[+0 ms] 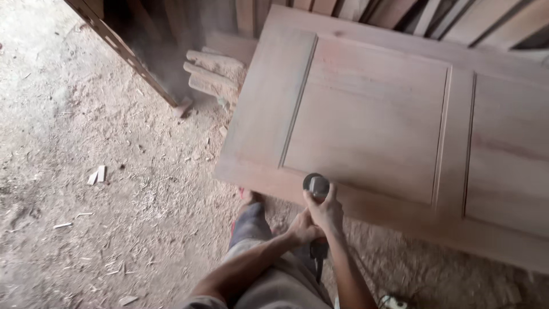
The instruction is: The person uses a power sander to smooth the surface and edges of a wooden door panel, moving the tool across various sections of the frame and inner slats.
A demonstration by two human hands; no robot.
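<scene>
The floor [86, 171] is packed earth under a thick scatter of sawdust and wood shavings, paler towards the upper left. Two small pale offcuts [97, 174] lie side by side on it at the left, well apart from a thin sliver of wood [63, 225] lower down. A stack of rough short wood blocks [213, 71] sits near the top, just beside a slanted dark wooden beam [123, 48] that runs down from the upper left corner to the ground. Along the top edge, long planks [446, 17] lean side by side. At the bottom right, a small pale object [393, 301] lies on the sawdust, too cut off to identify.
</scene>
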